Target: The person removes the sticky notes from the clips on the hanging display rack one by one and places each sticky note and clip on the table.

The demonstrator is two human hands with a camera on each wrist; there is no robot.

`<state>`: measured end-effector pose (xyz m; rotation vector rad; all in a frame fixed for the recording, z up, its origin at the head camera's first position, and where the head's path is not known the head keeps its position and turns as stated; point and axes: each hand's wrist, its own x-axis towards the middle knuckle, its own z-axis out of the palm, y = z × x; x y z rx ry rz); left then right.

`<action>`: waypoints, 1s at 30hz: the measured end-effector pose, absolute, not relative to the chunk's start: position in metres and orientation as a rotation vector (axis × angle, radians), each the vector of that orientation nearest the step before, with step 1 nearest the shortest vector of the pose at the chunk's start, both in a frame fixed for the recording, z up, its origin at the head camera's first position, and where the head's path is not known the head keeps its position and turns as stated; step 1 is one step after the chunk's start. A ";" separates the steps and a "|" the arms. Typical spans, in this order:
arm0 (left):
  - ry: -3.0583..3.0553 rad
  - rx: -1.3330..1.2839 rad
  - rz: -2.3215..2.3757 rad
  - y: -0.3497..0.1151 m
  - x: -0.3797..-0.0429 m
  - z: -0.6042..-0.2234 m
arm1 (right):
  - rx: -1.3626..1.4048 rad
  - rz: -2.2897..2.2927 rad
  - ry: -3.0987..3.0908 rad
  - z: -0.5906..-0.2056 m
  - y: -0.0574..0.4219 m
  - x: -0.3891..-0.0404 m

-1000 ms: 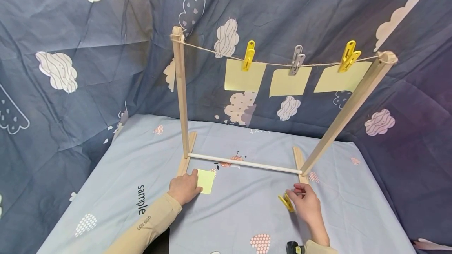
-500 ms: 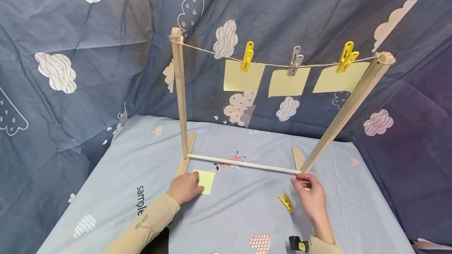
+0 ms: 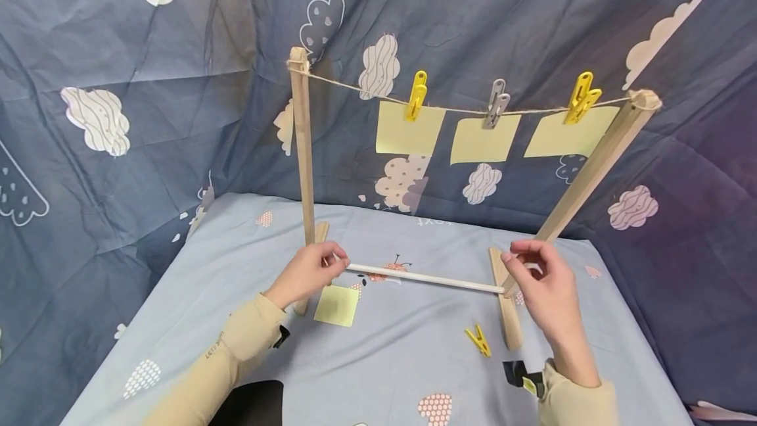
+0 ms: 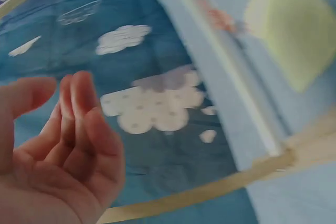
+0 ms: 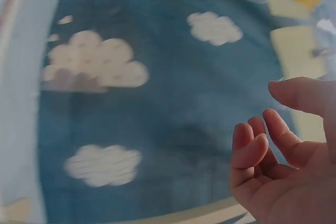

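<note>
- Cloth [image 3: 408, 347] separates yellow note [image 3: 336, 306], 4 o'clock from left hand [image 3: 307, 272], and loose clip [image 3: 483, 346], 8 o'clock from right hand [image 3: 550, 284].
- Wooden foot [image 3: 509, 325] just beside clip, 3 o'clock.
- Clip's long axis: 11 to 5 o'clock, spread end at 11.
- Both thumbs apart from fingers.

Site, as I read it from head view: makeshift fabric-lined booth. Indicators: dark cloud-print fabric [image 3: 236, 117] draped behind and at both sides; pale-blue heart-print cloth [image 3: 408, 347] spread below. Building type: I cannot determine.
</note>
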<state>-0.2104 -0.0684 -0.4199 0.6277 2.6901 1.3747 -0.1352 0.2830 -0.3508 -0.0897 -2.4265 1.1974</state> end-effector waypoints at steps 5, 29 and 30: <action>2.554 0.605 1.720 -0.071 -0.215 -0.388 | 0.119 1.219 -2.312 -0.313 0.271 -0.135; 1.417 0.215 2.520 -0.027 -0.233 -0.290 | 0.686 1.175 -2.087 -0.184 0.184 -0.162; 1.399 0.212 2.528 -0.025 -0.234 -0.288 | 0.678 1.180 -2.087 -0.183 0.181 -0.165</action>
